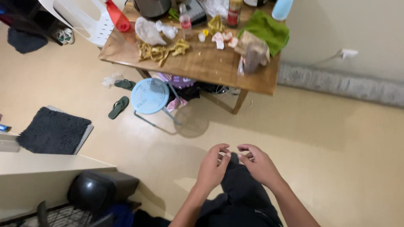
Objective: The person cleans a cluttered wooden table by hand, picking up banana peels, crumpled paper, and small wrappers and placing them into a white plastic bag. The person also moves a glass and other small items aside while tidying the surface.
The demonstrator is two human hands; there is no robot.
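We had both hands, left hand [213,167] and right hand [259,164], pinching the top edge of a dark garment [240,191] so it hung clear over the floor [336,147].

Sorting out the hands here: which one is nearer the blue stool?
Left. The left hand lies below-right of the blue stool; the right hand is farther right.

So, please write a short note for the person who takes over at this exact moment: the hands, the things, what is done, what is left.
Left hand: fingers curled, pinching the top of a dark garment.
Right hand: the same, gripping the garment beside the left.
The garment hangs down between both hands, above the beige floor.
Done: garment is held up at one edge.
Left: cannot tell from this view; it is not laid down or folded yet.
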